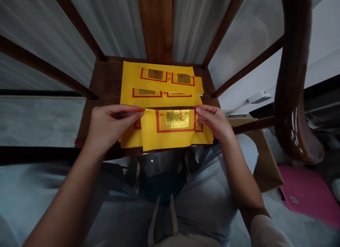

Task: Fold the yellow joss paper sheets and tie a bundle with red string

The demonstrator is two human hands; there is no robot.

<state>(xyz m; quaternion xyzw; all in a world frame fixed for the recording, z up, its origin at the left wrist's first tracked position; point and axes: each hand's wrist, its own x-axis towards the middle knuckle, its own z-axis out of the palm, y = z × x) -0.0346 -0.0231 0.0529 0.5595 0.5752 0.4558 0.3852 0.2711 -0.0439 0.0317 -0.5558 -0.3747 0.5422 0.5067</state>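
A yellow joss paper sheet (170, 128) with a red border and a gold foil picture is stretched between my two hands, its top edge taut and its lower part hanging down. My left hand (113, 121) pinches the upper left corner between thumb and fingers. At the upper right corner, my right hand (212, 119) pinches it in the same way. Behind and beneath it, more yellow joss paper (162, 76) lies in overlapping layers, printed with red frames and gold squares. The held sheet covers part of these layers.
The papers lie on the dark wooden seat of a chair (108, 79), with spindles and a wide back slat (156, 27) behind. A curved armrest (294, 80) stands at the right. On the floor at right are a cardboard box (267, 165) and a pink panel (310, 194).
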